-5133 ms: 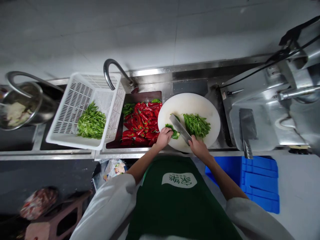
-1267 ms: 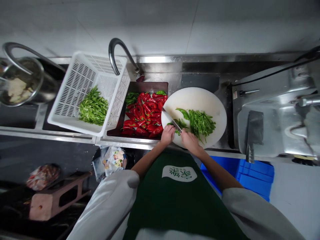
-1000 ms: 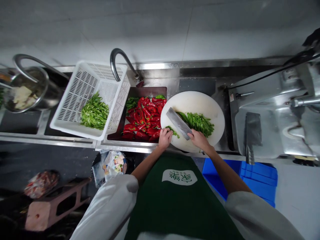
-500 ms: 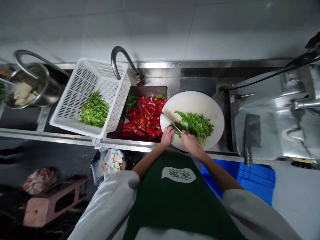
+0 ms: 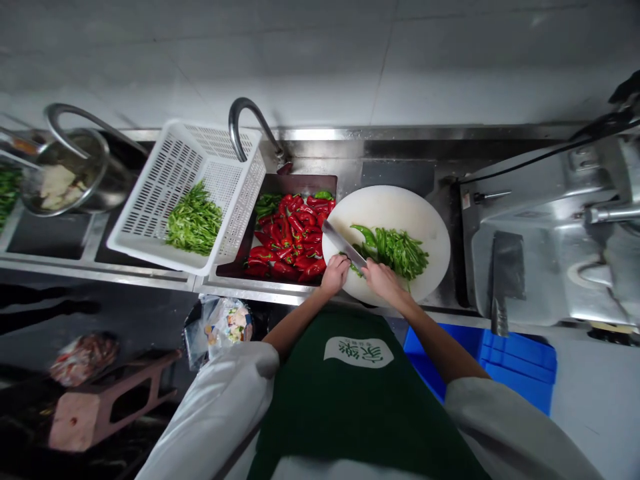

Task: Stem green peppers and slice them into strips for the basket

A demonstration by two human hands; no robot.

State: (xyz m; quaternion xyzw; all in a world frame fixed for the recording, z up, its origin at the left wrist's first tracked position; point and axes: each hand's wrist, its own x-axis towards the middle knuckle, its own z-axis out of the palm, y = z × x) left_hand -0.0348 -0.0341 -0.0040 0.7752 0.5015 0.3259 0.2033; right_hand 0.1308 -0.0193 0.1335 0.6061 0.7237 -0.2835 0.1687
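My right hand (image 5: 383, 279) grips the handle of a kitchen knife (image 5: 345, 246), whose blade slants up and left across the round white cutting board (image 5: 430, 213). Curled at the board's lower left edge, my left hand (image 5: 335, 274) presses a green pepper beside the blade; my fingers mostly hide it. Right of the knife lies a pile of cut green pepper (image 5: 403, 253). One whole green pepper (image 5: 365, 234) rests at the pile's upper left. Left of the board, many red peppers (image 5: 290, 233) and a few green ones fill a sink basin.
A white plastic basket (image 5: 145, 223) holding cut greens stands left, beside a curved faucet (image 5: 243, 110). Farther left is a metal pot (image 5: 103, 180). A cleaver (image 5: 507, 267) lies on the steel surface at right. Below are a blue crate (image 5: 517, 363) and a pink stool (image 5: 75, 420).
The knife blade has tipped, showing more of its flat side. Both hands stay almost in place, and the whole view has shifted slightly.
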